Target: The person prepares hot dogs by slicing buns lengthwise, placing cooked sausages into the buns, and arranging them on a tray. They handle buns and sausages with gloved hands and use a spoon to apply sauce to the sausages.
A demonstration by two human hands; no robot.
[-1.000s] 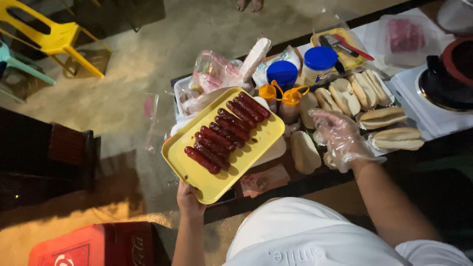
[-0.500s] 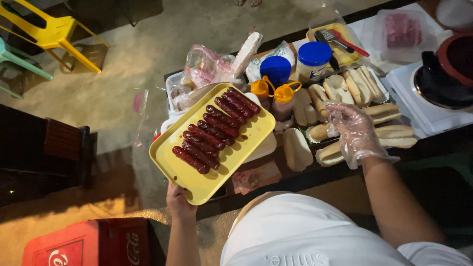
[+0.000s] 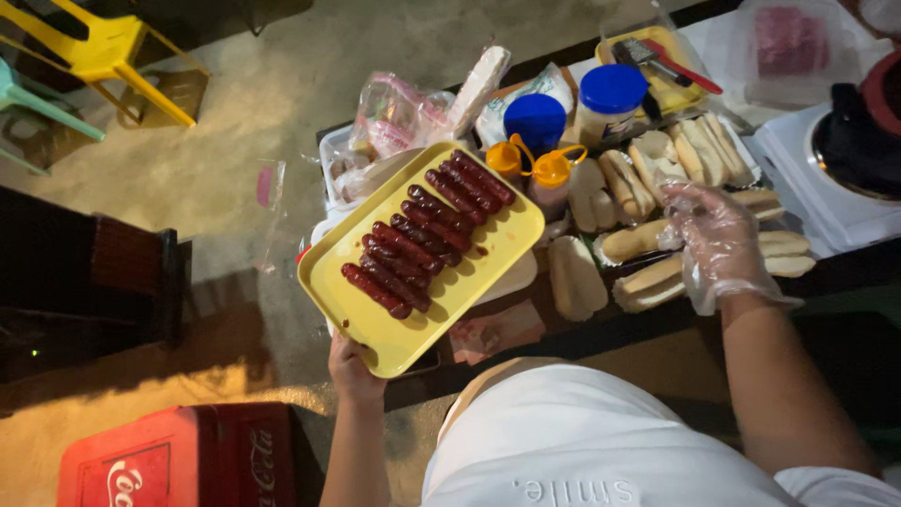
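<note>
My left hand (image 3: 352, 361) is mostly hidden beneath the yellow tray (image 3: 497, 246). The red cooler (image 3: 178, 465) is cut off at the bottom edge; the far-right cooker (image 3: 859, 141), perhaps a stove, is cropped.

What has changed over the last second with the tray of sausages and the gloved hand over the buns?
The right hand in its clear plastic glove slid from the buns' near edge onto the split bread buns and now rests on them. The left hand holds the yellow rectangular plastic tray by the same corner, and the dark red sausages lie in the same row.
</note>
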